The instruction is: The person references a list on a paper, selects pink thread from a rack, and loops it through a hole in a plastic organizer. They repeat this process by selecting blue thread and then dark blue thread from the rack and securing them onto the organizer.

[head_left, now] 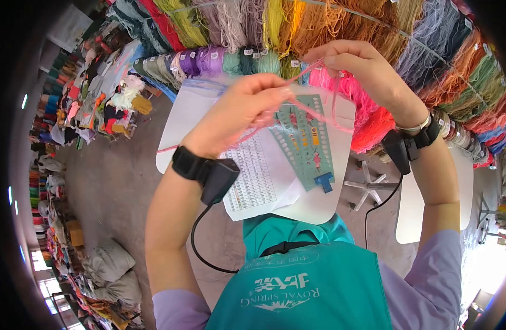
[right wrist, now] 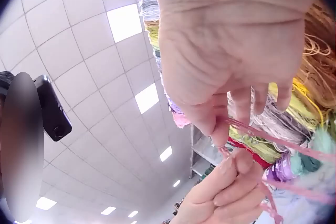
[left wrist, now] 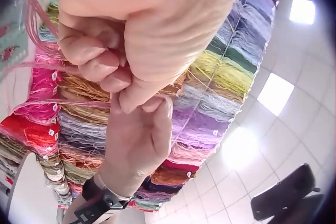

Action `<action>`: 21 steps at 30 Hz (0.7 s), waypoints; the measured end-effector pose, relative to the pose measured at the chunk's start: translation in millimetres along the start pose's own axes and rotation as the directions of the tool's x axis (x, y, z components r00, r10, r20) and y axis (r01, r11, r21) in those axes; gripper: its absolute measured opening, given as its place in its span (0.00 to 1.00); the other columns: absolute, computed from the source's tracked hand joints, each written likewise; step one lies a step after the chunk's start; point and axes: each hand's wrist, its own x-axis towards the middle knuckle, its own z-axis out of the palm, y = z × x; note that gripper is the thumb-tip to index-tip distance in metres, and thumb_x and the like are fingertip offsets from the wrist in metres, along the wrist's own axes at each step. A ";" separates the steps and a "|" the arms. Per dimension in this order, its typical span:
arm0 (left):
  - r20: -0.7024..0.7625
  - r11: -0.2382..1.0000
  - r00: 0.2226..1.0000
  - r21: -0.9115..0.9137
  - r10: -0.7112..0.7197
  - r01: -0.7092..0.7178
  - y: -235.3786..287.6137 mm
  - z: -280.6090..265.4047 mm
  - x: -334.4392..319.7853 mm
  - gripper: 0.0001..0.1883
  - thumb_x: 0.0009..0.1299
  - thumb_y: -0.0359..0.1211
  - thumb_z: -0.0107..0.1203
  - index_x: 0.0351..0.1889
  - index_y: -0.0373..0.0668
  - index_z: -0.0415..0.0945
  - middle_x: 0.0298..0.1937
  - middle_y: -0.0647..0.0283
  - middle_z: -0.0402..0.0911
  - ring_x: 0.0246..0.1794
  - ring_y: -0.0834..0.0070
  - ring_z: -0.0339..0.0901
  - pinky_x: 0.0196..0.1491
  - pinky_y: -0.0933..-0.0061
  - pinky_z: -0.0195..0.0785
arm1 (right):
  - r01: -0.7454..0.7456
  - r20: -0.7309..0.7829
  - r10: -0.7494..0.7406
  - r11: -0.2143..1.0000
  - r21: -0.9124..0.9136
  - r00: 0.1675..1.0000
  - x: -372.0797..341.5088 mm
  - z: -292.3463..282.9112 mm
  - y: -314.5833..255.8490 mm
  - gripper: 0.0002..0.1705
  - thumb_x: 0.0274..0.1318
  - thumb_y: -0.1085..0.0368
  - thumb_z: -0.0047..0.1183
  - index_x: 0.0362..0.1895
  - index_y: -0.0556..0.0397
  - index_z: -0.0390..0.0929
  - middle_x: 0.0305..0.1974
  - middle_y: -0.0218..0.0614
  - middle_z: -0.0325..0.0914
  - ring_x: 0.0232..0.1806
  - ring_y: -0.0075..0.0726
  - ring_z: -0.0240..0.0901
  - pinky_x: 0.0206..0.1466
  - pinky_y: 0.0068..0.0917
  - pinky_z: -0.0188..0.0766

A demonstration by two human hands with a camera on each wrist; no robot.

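A person in a teal apron (head_left: 305,289) works pink yarn (right wrist: 294,144) between raised hands at a white table (head_left: 344,142), with hanks of dyed yarn (head_left: 319,25) hanging beyond. The step in hand looks like looping or tying the strands; from here, whether a knot has formed cannot be made out. The next move seems to call for firm pinches while the yarn is drawn through. The left hand (head_left: 239,113) pinches it, fingers curled; the right hand (head_left: 368,74), wrist bent, grips it between thumb and forefinger. Both forearms angle inward around a green perforated card (head_left: 305,159).
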 end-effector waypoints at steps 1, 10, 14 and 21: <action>-0.006 1.000 1.000 0.013 0.022 -0.022 1.9 -5.0 -5.7 0.11 0.75 0.36 0.53 0.45 0.37 0.77 0.21 0.80 0.62 0.18 0.91 0.54 0.22 0.86 0.46 | 0.015 0.011 -0.016 0.998 0.056 1.000 -1.1 3.5 8.6 0.16 0.61 0.63 0.47 0.45 0.61 0.82 0.52 0.36 0.80 0.49 0.26 0.72 0.55 0.26 0.66; -0.341 0.974 0.922 0.187 0.184 -0.125 13.4 -44.7 -17.3 0.12 0.76 0.36 0.51 0.44 0.35 0.77 0.19 0.78 0.59 0.18 0.91 0.53 0.21 0.86 0.45 | -0.243 0.274 0.088 0.755 0.609 0.958 -16.6 31.2 56.2 0.15 0.67 0.57 0.44 0.27 0.46 0.65 0.22 0.25 0.66 0.20 0.20 0.58 0.23 0.20 0.53; -0.427 0.994 0.899 0.010 0.100 -0.106 -10.2 -75.4 -29.3 0.13 0.75 0.36 0.52 0.45 0.34 0.76 0.19 0.77 0.60 0.17 0.90 0.53 0.21 0.86 0.45 | -0.233 0.104 0.215 0.760 0.606 0.971 -45.7 -41.2 83.7 0.15 0.69 0.57 0.44 0.28 0.46 0.66 0.18 0.20 0.57 0.16 0.14 0.47 0.17 0.17 0.41; -0.387 0.986 0.920 -0.165 -0.055 -0.010 -60.3 -67.7 -16.0 0.12 0.74 0.35 0.53 0.44 0.34 0.77 0.17 0.77 0.59 0.16 0.89 0.55 0.20 0.85 0.46 | -0.367 -0.038 0.432 0.807 0.463 0.901 -103.4 -89.0 98.1 0.14 0.68 0.57 0.44 0.28 0.47 0.66 0.18 0.22 0.56 0.16 0.15 0.44 0.18 0.18 0.39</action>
